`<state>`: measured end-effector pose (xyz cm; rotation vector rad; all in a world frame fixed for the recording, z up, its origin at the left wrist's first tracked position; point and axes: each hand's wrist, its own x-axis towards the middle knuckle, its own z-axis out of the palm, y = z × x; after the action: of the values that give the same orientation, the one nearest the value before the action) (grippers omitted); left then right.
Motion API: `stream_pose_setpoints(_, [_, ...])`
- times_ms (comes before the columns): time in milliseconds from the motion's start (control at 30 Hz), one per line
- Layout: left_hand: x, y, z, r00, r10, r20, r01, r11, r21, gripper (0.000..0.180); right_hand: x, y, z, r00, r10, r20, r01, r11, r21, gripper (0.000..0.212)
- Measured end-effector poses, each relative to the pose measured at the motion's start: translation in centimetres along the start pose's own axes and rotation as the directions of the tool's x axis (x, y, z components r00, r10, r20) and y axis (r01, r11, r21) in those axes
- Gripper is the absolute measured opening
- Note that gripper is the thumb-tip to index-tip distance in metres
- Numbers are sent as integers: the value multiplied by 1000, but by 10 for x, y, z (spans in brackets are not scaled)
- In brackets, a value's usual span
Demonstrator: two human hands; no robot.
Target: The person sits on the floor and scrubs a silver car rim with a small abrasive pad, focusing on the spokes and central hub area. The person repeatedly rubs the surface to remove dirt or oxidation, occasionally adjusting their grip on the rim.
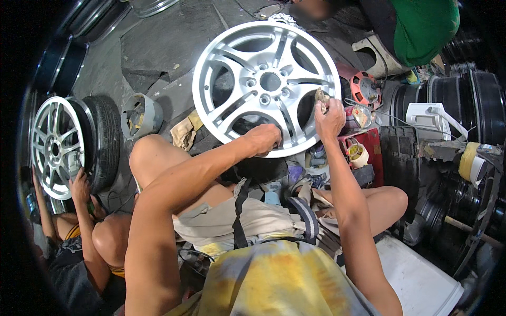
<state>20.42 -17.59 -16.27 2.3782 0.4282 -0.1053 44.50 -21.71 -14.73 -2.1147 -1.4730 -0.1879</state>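
Note:
A silver alloy wheel rim (270, 59) without a tyre lies face up before me, its split spokes running out from a hub with a round centre hole. My left hand (265, 138) is closed at the wheel's near edge, fingers curled over the base of a spoke and partly hidden. Over the wheel's right edge, my right hand (331, 118) pinches a small crumpled brownish piece (321, 97), cloth or abrasive paper; I cannot tell which.
A second person's hand (80, 185) touches another silver wheel (56, 149) at left, beside a tyre (101, 142). A grey tub (141, 115) and a beige glove (184, 132) lie nearer. Cans, a red tool (363, 88) and dark rims crowd the right; someone in green (426, 31) sits beyond.

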Motion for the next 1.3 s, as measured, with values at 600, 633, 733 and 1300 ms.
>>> stream_pose_setpoints(600, [-118, -9, -255, 576, -354, -737, 358, 920, -161, 25, -49, -102, -108, 655, -416, 631, 265, 908, 324, 25])
stream_pose_setpoints(633, [-120, -13, -257, 564, -316, -763, 358, 926, -119, 25, -68, -113, -102, 608, -416, 676, 253, 909, 332, 25])
stream_pose_setpoints(733, [-127, 2, -272, 483, -330, -811, 322, 928, -186, 22, -84, -140, -74, 663, -389, 639, 302, 921, 246, 37])
stream_pose_setpoints(1300, [-167, -29, -282, 211, -502, -839, 179, 864, -471, 16, -76, -167, -24, 618, -331, 713, 87, 930, 357, 27])
